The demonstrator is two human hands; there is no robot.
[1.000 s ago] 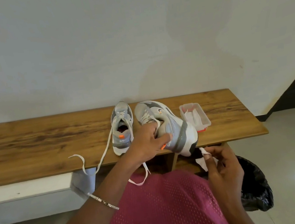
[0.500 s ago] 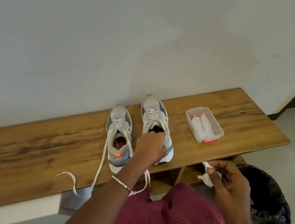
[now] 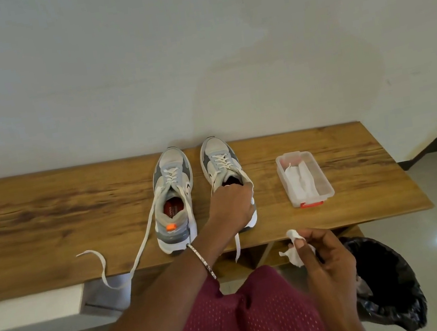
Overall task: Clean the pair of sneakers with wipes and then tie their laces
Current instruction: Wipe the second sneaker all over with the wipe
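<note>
Both sneakers (image 3: 173, 201) are standing midway along the bench (image 3: 47, 222) near its front edge; the left hand (image 3: 232, 209) is gripping the right sneaker (image 3: 221, 162) by its collar with curled fingers, while the right hand (image 3: 325, 260) is pinching a crumpled wipe (image 3: 294, 255), probably needing dropping into the bin (image 3: 392, 295) before lacing.

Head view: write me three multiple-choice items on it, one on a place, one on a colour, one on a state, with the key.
1. Where is the wipe box?
A. On the bench, right of both sneakers.
B. Between the sneakers.
C. On the floor.

2. What colour is the heel tab of the left-hand sneaker?
A. Blue.
B. Orange.
C. Green.

3. What does the right hand hold?
A. Nothing.
B. A lace.
C. A crumpled wipe.

Key: A, the box stands past the right-hand sneaker; B, the tab shows bright orange; C, white tissue is pinched in it.
</note>
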